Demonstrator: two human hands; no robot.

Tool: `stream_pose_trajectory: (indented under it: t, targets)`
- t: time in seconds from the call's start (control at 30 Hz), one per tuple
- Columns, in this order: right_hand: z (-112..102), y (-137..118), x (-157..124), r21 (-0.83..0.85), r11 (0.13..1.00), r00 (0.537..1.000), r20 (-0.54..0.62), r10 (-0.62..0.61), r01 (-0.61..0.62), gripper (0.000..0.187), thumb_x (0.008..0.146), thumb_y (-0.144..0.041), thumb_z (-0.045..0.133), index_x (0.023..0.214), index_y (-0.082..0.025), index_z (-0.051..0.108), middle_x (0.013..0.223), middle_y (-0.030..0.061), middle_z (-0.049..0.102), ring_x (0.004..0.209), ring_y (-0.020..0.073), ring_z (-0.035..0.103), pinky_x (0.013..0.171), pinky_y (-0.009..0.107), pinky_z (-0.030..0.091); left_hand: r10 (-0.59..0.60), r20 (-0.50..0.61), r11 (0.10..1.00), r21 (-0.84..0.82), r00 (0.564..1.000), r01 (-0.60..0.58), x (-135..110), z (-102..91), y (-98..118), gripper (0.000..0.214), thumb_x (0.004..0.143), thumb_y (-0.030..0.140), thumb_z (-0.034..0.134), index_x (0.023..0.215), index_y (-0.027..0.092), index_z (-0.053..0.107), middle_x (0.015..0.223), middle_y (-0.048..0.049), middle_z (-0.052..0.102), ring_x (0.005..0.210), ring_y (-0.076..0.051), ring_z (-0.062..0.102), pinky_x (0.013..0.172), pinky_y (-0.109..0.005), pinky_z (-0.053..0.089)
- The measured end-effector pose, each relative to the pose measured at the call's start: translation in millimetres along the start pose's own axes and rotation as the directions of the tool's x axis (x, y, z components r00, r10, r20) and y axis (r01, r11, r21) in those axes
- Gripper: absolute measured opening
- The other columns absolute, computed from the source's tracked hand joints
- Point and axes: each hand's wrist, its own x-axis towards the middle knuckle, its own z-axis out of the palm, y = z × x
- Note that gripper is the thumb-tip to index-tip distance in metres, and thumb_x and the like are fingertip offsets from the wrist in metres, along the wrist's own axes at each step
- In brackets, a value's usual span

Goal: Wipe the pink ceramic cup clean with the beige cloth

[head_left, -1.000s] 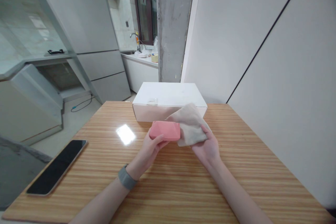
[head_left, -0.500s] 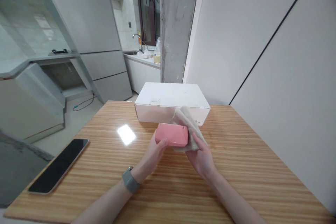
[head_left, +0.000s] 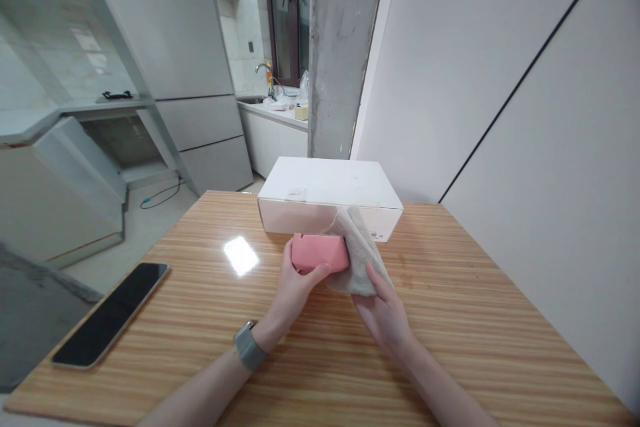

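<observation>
In the middle of the frame, the left hand point(head_left: 295, 287) grips a pink case point(head_left: 320, 253) just above the wooden worktop point(head_left: 320, 360). The right hand point(head_left: 385, 313) holds a beige cloth point(head_left: 357, 257) against the right end of the case. A white box point(head_left: 330, 197) stands just behind them, and a phone point(head_left: 111, 313) lies at the lower left.
</observation>
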Motion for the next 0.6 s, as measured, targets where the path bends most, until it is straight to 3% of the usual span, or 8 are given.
stream_pose_trajectory:
  t: [0.1, 0.3, 0.5, 0.6]
  targets:
    - [-1.5, 3.7, -0.8, -0.005, 1.0, 1.0, 0.0, 0.018, -0.018, 0.034, 0.072, -0.047, 0.076, 0.101, -0.03, 0.075, 0.115, 0.0009, 0.074, 0.121, 0.0271, 0.061, 0.106, 0.045, 0.048, -0.023, -0.027, 0.999, 0.038, 0.999, 0.024, 2.0, -0.9, -3.1, 0.085, 0.06, 0.031, 0.087, 0.132, 0.023, 0.043, 0.123, -0.0106, 0.06, 0.116, -0.029, 0.057, 0.098, -0.04, 0.046]
    - [-8.1, -3.1, 10.8, 0.023, 0.999, 0.995, -0.094, -0.035, 0.037, 0.028, 0.076, -0.042, 0.073, 0.1, -0.029, 0.075, 0.115, 0.0003, 0.074, 0.131, 0.0271, 0.053, 0.107, 0.042, 0.047, -0.071, 0.123, 0.983, -0.159, 0.99, 0.09, 4.3, -7.5, -11.7, 0.05, 0.09, 0.046, 0.054, 0.136, 0.026, 0.049, 0.143, -0.0074, 0.049, 0.137, -0.027, 0.041, 0.11, -0.041, 0.037]
    - [-5.2, -17.6, 14.5, 0.093, 0.995, 0.992, -0.124, -0.02, 0.032, 0.028, 0.081, -0.04, 0.065, 0.104, -0.028, 0.075, 0.119, -0.0007, 0.073, 0.132, 0.028, 0.052, 0.109, 0.045, 0.044, 0.068, 0.106, 0.997, 0.036, 0.992, -0.072, -2.5, -10.8, -2.2, 0.055, 0.086, 0.039, 0.066, 0.138, 0.029, 0.051, 0.141, -0.0065, 0.051, 0.13, -0.025, 0.047, 0.107, -0.035, 0.039]
    - [-2.0, -22.0, 10.9, 0.122, 0.993, 0.99, -0.142, 0.021, -0.003, 0.031, 0.081, -0.038, 0.063, 0.107, -0.025, 0.074, 0.118, 0.0003, 0.073, 0.129, 0.0269, 0.055, 0.106, 0.041, 0.048, 0.072, 0.137, 0.997, -0.034, 0.988, -0.068, -0.9, -11.1, -0.7, 0.069, 0.077, 0.037, 0.076, 0.14, 0.026, 0.048, 0.134, -0.0092, 0.057, 0.124, -0.027, 0.052, 0.102, -0.037, 0.043]
